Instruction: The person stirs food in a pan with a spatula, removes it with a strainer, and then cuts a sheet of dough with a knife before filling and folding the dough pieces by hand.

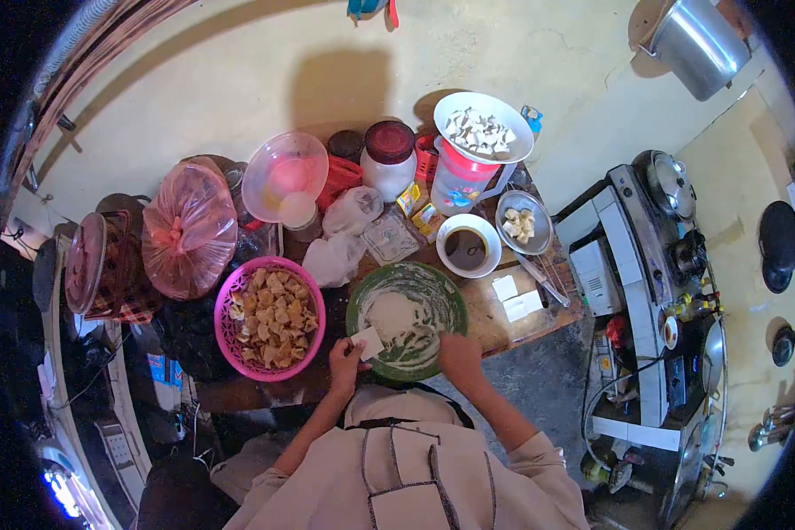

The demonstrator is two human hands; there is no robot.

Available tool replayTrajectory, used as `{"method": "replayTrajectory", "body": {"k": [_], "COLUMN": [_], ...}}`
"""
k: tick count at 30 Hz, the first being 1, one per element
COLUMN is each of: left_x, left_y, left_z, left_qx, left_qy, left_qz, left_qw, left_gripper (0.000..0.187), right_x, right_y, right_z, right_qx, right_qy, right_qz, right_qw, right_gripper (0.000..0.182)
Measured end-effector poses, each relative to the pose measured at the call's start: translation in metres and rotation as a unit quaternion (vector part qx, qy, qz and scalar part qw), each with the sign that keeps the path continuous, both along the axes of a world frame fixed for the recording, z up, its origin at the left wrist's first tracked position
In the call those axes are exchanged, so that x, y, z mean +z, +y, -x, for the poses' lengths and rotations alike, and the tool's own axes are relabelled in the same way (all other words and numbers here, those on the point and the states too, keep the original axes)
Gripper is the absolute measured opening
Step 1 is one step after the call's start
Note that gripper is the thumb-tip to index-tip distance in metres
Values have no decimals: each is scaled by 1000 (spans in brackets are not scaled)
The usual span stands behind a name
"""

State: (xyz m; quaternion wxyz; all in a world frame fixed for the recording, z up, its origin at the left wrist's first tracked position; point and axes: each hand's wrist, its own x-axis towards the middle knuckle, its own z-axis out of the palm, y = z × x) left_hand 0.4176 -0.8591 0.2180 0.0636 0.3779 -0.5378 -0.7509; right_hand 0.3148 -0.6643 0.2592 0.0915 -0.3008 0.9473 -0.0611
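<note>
Pinched in my left hand (344, 365) is a white square wonton wrapper (368, 343), held at the near left rim of a green bowl (359, 303). White flour or paste coats the inside of this bowl. My right hand (459, 357) is closed at the bowl's near right rim; whatever its fingers hold is hidden. More white square wrappers (523, 306) lie at the table's right side, beside a knife (543, 281). To the left of my left hand stands a pink basket (223, 331) full of brownish folded pieces.
A white bowl of dark liquid (465, 248) and a metal strainer (503, 208) with pale pieces stand behind. Farther back, a plate of white pieces (442, 113) rests on a pitcher (455, 181). Plastic bags (190, 221) crowd the left; a stove (632, 199) stands right.
</note>
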Motion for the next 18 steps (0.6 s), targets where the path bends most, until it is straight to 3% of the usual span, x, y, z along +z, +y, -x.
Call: {"method": "replayTrajectory", "body": {"k": [4, 7, 9, 11, 13, 16, 18], "left_x": [1, 4, -7, 4, 47, 30, 27], "left_y": [0, 2, -2, -2, 2, 3, 3], "left_z": [-1, -3, -10, -11, -10, -1, 13], "left_qx": [8, -4, -76, -116, -120, -182, -237], "left_qy": [6, -17, 9, 26, 33, -13, 5], "left_qz": [-21, 104, 321, 497, 635, 354, 348], "left_qw": [1000, 994, 944, 859, 762, 917, 907], "left_gripper": [14, 16, 18, 20, 21, 22, 20], "right_x": [6, 2, 11, 9, 1, 53, 69], "right_y": [-2, 19, 29, 48, 66, 73, 70], "right_z": [-3, 30, 48, 59, 68, 68, 67], "right_qx": [18, 0, -38, -79, -120, -122, -127], "right_qy": [-79, -189, -305, -401, -479, -527, -527], "right_qz": [-12, 86, 114, 162, 228, 329, 344], "right_qw": [997, 978, 945, 898, 839, 774, 767], "right_gripper": [20, 23, 25, 26, 27, 26, 27]}}
